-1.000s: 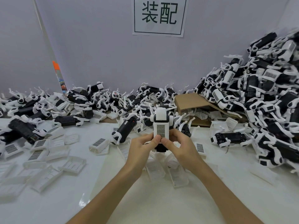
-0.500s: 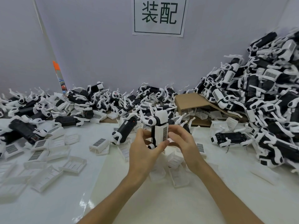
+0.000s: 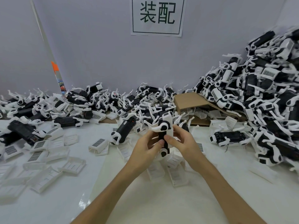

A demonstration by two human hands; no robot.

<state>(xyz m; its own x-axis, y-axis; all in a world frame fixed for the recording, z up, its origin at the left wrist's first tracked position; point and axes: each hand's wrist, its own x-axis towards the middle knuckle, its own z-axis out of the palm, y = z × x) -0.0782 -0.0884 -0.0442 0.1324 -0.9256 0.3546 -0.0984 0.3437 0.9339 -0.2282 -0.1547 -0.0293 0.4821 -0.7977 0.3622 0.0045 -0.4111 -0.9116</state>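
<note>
toy [image 3: 163,134] rotated vs 1 s ago: striped label panel faced the camera then, now side-on, white leg and black round joint toward the camera, label out of sight; held upright above the surface [image 3: 97,199], just off centre toward 12 o'clock, same spot as before; left hand [image 3: 144,148] grip curled round its lower black body, thumb pressing the front; right hand [image 3: 182,143] grip closed on it from 3 o'clock, thumb beside the left thumb, fingers behind the white top; sign [image 3: 157,15] on the wall at 12 o'clock reads 装配; loose white covers [image 3: 98,143] at 9 o'clock carry barcode-like stripes, text too small to read; heap [image 3: 262,101] of like toys at 2 o'clock; cardboard box [image 3: 189,101] at 1 o'clock
</note>
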